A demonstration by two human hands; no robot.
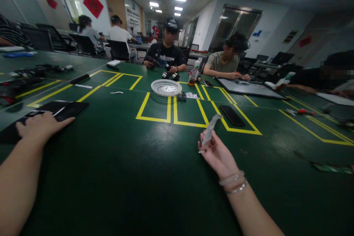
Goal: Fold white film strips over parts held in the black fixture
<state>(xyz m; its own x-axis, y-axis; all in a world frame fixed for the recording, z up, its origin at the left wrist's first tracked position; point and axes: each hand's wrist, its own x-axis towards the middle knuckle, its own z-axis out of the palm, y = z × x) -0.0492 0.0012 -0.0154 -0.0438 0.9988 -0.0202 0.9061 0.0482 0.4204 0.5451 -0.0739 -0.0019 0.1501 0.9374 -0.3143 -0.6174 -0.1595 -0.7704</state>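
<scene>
My left hand [38, 127] rests on a flat black sheet-like object [73, 110] at the left of the green table. Its thumb points out to the right and the fingers lie spread, gripping nothing. My right hand [218, 151] is raised above the table right of centre, with a bracelet and a bangle at the wrist. Thumb and fingers pinch a whitish strip [210, 129] that stands upright and bends over at its top end. Whether it is paper or tape I cannot tell. Beyond that hand lies a black phone-like slab [231, 115].
Yellow tape rectangles [153, 119] mark the green table [124, 177]. A white plastic basket [166, 87] stands mid-table, near a bottle [193, 77]. A person [166, 55] across the table handles dark parts; another person [224, 62] sits by a large flat panel [249, 87]. Cables [41, 70] lie far left.
</scene>
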